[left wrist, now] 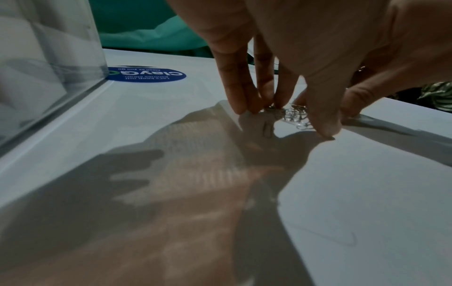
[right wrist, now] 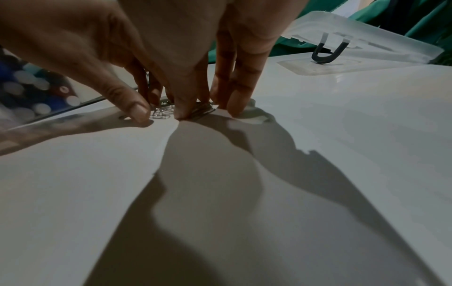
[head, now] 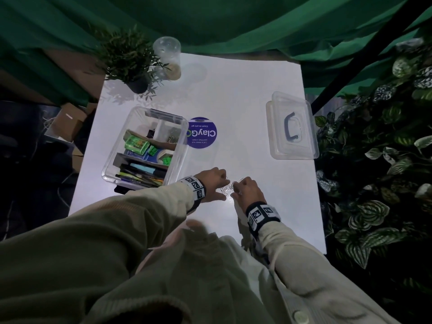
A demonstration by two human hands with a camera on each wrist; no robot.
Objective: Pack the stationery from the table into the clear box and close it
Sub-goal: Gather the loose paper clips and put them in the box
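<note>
Two hands down on the white desk (head: 233, 94), fingertips bunched around a little heap of paper clips (head: 228, 188). Left hand (head: 214, 183) pinching clips at 9 o'clock of the heap, right hand (head: 247, 189) pinching at 3 o'clock. Clear box (head: 177, 146) at 10 o'clock, full of pens. Lid (head: 292, 125) lying off at 2 o'clock.

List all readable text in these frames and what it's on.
"ClayGo": round blue sticker on the table, upside down in the head view.
"Clean as you go": same sticker, small line.
"Let's keep our pantries clean": same sticker, small; "pantries" is uncertain.
Wristbands on both wrists: black-and-white square markers, no words.
Items in the clear box: any print is too small or blurred to read.
Lid: no text seen.
</note>
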